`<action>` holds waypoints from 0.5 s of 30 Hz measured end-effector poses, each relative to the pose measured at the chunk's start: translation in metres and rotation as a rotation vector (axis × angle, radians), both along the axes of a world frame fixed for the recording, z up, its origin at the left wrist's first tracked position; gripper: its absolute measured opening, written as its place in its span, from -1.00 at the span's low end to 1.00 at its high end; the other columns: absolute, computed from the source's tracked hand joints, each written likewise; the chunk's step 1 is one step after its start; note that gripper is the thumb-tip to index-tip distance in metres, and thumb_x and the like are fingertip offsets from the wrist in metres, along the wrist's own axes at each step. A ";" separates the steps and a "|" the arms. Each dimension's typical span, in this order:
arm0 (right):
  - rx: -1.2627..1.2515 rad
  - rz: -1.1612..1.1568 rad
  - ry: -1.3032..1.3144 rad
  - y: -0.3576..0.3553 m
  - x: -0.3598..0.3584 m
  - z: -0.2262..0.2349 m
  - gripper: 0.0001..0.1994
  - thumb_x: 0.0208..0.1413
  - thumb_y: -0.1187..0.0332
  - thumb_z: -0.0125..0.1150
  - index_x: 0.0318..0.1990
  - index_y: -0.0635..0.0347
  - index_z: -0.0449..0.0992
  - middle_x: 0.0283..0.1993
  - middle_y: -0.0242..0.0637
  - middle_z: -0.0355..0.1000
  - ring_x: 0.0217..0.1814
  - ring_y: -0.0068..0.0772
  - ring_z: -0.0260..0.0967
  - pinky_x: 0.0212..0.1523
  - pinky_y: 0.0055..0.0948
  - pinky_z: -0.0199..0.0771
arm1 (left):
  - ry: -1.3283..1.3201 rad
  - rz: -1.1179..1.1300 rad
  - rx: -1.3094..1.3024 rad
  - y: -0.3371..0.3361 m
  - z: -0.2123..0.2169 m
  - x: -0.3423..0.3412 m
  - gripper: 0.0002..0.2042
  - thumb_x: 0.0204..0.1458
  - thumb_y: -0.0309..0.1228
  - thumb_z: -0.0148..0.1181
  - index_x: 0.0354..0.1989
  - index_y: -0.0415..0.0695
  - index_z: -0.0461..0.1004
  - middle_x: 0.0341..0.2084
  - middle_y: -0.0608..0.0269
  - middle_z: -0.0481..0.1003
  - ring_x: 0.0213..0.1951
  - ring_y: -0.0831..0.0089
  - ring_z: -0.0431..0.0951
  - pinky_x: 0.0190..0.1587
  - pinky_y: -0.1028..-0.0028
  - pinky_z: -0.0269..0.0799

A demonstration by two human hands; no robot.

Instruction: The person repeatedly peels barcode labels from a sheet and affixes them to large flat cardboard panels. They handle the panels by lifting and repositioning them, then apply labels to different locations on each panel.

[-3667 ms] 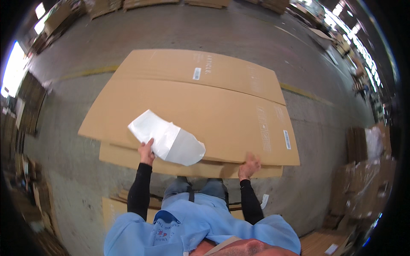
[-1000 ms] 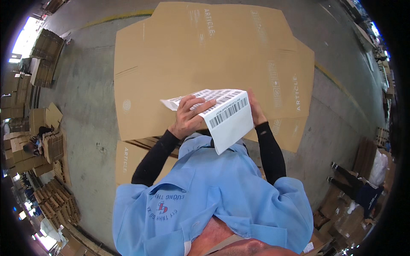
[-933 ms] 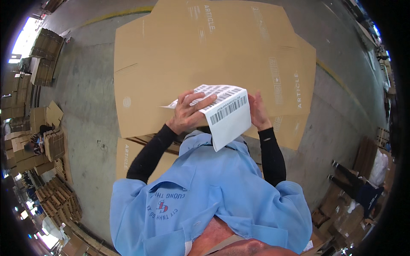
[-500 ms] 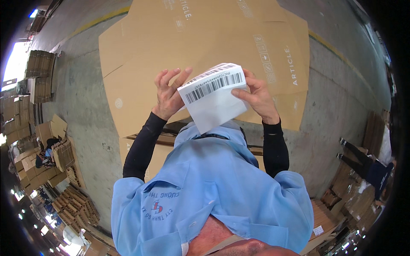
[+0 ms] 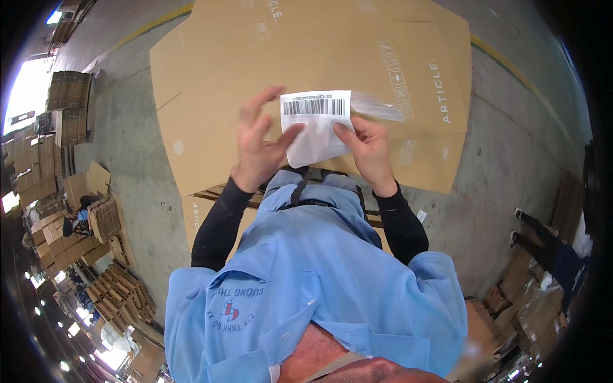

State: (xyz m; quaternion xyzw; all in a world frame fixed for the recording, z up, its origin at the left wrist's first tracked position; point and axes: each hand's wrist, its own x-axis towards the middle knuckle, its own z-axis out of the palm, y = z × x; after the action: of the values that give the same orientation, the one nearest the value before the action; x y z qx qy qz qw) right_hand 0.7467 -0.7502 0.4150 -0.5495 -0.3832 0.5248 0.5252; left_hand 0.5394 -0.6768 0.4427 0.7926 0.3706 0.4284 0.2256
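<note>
Just above the middle of the frame, a white barcode label sheet [image 5: 317, 137], held up over a large flat brown cardboard blank [image 5: 319, 48], with black bars along the top edge and a plain, lightly creased white part below. Out to the right of the barred face, a pale, blurred flap [image 5: 377, 107], apparently of the same sheet. Right of centre, the right hand [image 5: 373, 153], closed in a pinch on the lower right edge of the sheet, thumb on the front and fingers curled behind. Left of centre, the left hand [image 5: 258, 143], opened wide with blurred, spread fingers, and with thumb over the sheet's left edge; cannot tell whether touching or only close. Toward the upper right, white printed symbols on the cardboard blank. At lower left of the blank, partly hidden, another piece of brown cardboard [image 5: 198, 223]. Across the lower middle, a light blue shirt [image 5: 338, 255] with black sleeves [image 5: 220, 223]. At upper left, a yellow floor line [image 5: 143, 29] and stacked cardboard [image 5: 67, 92]. At lower left, a pile of wooden pallets [image 5: 124, 287]. Near the right rim, a person in dark clothes [image 5: 555, 255]
</note>
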 end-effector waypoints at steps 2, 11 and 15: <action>0.059 0.020 -0.012 -0.003 -0.005 0.004 -0.81 0.23 0.44 0.23 -0.08 0.34 0.62 -0.25 -0.29 0.61 -0.19 -0.55 0.47 -0.15 -0.46 0.45 | 0.023 -0.144 0.057 0.002 0.003 0.016 -0.72 -0.13 -0.54 0.51 -0.38 -0.26 0.45 0.02 0.00 0.55 -0.03 0.16 0.56 0.03 0.20 0.46; 0.230 0.097 -0.399 0.012 -0.029 0.027 -0.81 0.18 0.49 0.22 -0.08 0.34 0.56 -0.14 0.02 0.54 -0.14 -0.07 0.51 -0.11 -0.30 0.48 | -0.082 -0.231 -0.001 0.024 -0.001 0.020 -0.78 -0.16 -0.48 0.53 -0.51 -0.17 0.51 -0.34 0.34 0.66 -0.24 0.33 0.61 -0.07 0.30 0.44; 0.150 0.081 -0.375 0.016 -0.049 0.028 -0.81 0.17 0.51 0.21 -0.08 0.34 0.56 -0.16 -0.06 0.57 -0.11 -0.21 0.53 -0.12 -0.31 0.48 | -0.100 -0.251 -0.162 0.034 -0.009 0.004 -0.77 -0.15 -0.47 0.52 -0.49 -0.20 0.51 -0.21 0.25 0.65 -0.12 0.27 0.60 0.02 0.27 0.42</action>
State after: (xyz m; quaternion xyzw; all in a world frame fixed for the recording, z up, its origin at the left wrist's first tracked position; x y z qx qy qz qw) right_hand 0.6978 -0.7341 0.4435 -0.5812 -0.5341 0.4039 0.4625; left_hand 0.5435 -0.6425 0.4339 0.7896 0.2902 0.4045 0.3586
